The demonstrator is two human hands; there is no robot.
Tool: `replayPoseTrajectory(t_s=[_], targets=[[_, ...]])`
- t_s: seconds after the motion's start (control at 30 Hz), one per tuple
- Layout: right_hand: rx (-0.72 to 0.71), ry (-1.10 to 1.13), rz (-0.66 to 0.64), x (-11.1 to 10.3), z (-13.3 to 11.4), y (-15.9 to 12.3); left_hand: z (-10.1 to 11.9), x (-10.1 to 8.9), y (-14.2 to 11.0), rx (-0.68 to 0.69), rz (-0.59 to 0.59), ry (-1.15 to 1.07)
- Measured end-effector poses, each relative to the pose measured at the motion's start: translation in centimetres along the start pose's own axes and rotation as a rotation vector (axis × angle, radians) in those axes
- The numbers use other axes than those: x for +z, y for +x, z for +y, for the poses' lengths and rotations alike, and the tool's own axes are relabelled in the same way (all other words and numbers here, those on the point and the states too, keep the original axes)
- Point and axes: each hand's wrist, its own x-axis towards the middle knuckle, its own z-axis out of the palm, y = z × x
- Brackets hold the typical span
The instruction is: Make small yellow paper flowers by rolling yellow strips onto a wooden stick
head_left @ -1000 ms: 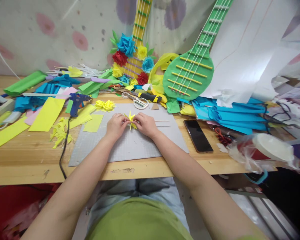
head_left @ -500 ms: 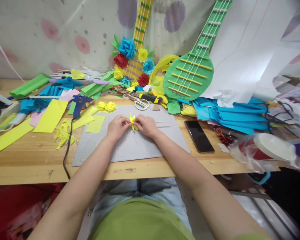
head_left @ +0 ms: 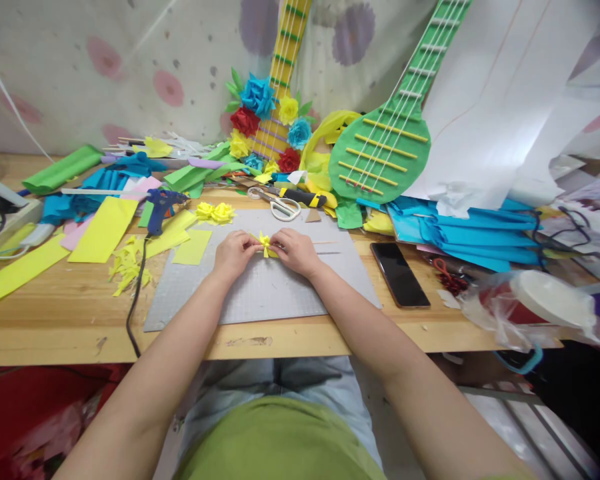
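Observation:
Between my hands, just over the grey cutting mat (head_left: 260,300), is a small yellow paper flower (head_left: 265,243) with narrow petals. The fingertips of my left hand (head_left: 237,253) pinch its left side. From the right, my right hand (head_left: 295,251) grips it with closed fingers, which hide part of the petals. A thin wooden stick (head_left: 327,242) lies on the mat to the right of my right hand. Two finished-looking yellow paper roses (head_left: 215,213) sit at the mat's back left edge, near a cut yellow paper square (head_left: 192,247).
A blue glue gun (head_left: 157,210) with its black cord stands left of the mat, by yellow scraps (head_left: 130,265). Scissors (head_left: 280,205) lie behind. A phone (head_left: 399,273) is at right. A green paper-covered lute shape (head_left: 380,157) leans at the back beside blue paper (head_left: 470,230).
The yellow flower's petals have changed position between my fingers and look more bunched. Both hands stay in nearly the same place; the view has shifted slightly.

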Motion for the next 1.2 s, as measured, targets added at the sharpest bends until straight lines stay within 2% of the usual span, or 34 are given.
replayPoseTrajectory(t_s=[0.1, 0.23, 0.3, 0.4, 0.57, 0.7, 0.83, 1.2], targets=[[0.022, -0.002, 0.023, 0.2, 0.0, 0.1, 0.3, -0.2, -0.2, -0.013, 0.014, -0.018], [0.098, -0.015, 0.059, 0.5, -0.1, 0.3, 1.5, -0.4, -0.5, 0.034, 0.108, -0.017], [0.149, -0.021, 0.084, 0.6, -0.2, 0.4, 2.2, -0.2, -0.6, 0.075, 0.129, 0.029], [0.204, -0.028, 0.117, 0.6, -0.4, 0.6, 2.9, 0.6, -0.6, 0.060, 0.146, 0.141], [0.232, -0.013, 0.124, 0.6, -1.0, 0.8, 3.5, 1.5, -0.7, -0.011, 0.127, 0.218], [0.217, -0.006, 0.108, 0.6, -1.3, 0.8, 3.5, 1.7, -0.7, -0.086, 0.140, 0.259], [0.217, -0.006, 0.106, 0.7, -1.2, 0.7, 3.2, 1.7, -0.5, -0.116, 0.094, 0.283], [0.275, 0.103, 0.155, 1.1, -0.9, 0.6, 3.4, 1.6, -0.5, -0.173, 0.084, 0.146]])
